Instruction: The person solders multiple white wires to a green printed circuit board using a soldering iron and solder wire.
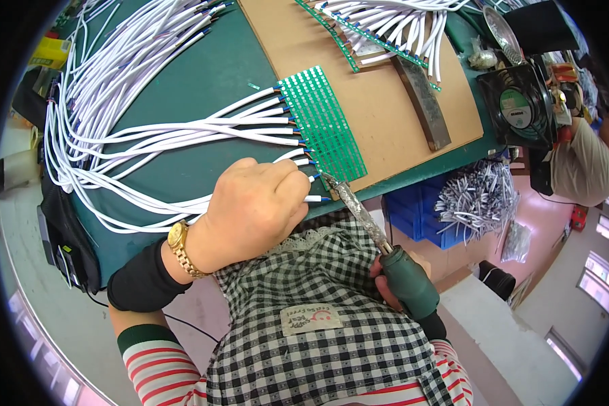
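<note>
A green circuit board panel [326,125] lies flat, with several white cables [230,128] attached along its left edge by bared ends. My left hand [256,206] is closed just left of the panel's near corner, pinching a white cable [312,178] with its end against the edge; the fingertips are partly hidden. My right hand [386,291] is wrapped round the green handle of a soldering iron [411,281]. The iron's tip touches or nearly touches the panel's edge beside that cable end. One more white cable end [314,199] pokes out below my left hand.
The panel lies on a brown board [379,122] over a green table mat [176,88]. A dark metal bar [423,105], wired panels [365,37] and a fan [517,108] stand beyond. Blue bins [419,213] with cut cables sit below the right edge. Another person's arm [582,166] is at right.
</note>
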A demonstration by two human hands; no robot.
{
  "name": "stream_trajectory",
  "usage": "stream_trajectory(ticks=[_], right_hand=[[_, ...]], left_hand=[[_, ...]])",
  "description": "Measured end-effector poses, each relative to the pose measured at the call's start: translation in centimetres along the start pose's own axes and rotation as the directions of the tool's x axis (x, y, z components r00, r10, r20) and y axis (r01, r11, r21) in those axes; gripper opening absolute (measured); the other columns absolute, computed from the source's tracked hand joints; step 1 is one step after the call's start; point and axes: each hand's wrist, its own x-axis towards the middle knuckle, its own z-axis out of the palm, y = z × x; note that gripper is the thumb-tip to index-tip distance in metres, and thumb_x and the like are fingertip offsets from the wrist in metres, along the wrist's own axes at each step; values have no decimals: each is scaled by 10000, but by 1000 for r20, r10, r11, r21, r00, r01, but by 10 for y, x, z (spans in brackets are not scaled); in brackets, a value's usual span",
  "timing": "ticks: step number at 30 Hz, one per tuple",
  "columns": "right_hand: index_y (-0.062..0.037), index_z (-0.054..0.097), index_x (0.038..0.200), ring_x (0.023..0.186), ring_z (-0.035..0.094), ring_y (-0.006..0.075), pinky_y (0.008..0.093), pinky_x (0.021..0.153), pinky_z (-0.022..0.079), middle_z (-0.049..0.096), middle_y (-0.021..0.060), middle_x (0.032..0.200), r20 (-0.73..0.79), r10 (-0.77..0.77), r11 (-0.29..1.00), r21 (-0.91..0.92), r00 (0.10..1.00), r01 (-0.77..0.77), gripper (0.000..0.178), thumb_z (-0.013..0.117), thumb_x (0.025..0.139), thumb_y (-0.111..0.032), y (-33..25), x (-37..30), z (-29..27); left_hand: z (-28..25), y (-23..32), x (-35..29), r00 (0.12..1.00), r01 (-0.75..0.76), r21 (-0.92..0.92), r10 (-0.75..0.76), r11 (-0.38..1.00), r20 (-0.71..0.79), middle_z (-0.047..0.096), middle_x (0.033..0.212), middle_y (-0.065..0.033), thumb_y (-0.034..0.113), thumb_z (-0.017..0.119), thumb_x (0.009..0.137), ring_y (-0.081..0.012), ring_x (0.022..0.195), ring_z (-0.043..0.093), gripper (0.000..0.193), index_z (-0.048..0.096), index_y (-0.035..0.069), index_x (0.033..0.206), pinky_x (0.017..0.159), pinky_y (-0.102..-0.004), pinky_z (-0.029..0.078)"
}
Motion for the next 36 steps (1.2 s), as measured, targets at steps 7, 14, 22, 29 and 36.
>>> stream_trajectory(ticks=[7, 14, 22, 29, 36], right_hand=[[-83, 648, 851, 626, 629, 203, 292, 560, 505, 630, 47, 750, -65, -47, 998, 27, 997, 49, 155, 678, 703, -49, -2, 7, 4], [-122, 648, 760, 582, 626, 230, 311, 540, 498, 633, 38, 669, -96, 26, 999, -41, 995, -30, 114, 662, 664, -62, -5, 6, 6], [-59, 641, 831, 618, 644, 264, 335, 565, 515, 650, 98, 730, -95, -68, 996, -57, 993, 62, 172, 700, 677, -108, -1, 6, 3], [-113, 626, 743, 591, 624, 267, 345, 561, 505, 616, 64, 666, -103, 80, 997, -16, 992, -82, 64, 652, 685, -116, -9, -1, -6], [-89, 634, 860, 646, 635, 275, 356, 583, 510, 636, 65, 763, -24, 228, 946, -233, 973, -228, 210, 730, 677, -129, -13, -12, -3]], left_hand=[[-2, 0, 2, 1000, 24, -22, -24, 999, 10, 520, 649, -39, 32, 693, 598, -225, 513, 466, 198, 557, 76, 734, 481, -341, 346], [-2, -2, 1, 1000, 28, -26, -28, 999, 9, 515, 643, -41, 28, 686, 604, -228, 512, 467, 187, 557, 76, 731, 483, -343, 348], [-1, -1, 2, 999, 32, -37, -32, 999, 2, 510, 639, -41, 25, 678, 611, -229, 518, 475, 175, 556, 76, 725, 487, -342, 348], [0, -2, 1, 999, 38, -33, -38, 999, -2, 517, 643, -43, 25, 673, 614, -235, 519, 472, 167, 555, 77, 719, 494, -346, 351], [-2, -1, 1, 998, 56, -41, -56, 998, 2, 521, 647, -46, 26, 672, 618, -239, 523, 475, 165, 552, 76, 719, 496, -350, 352]])
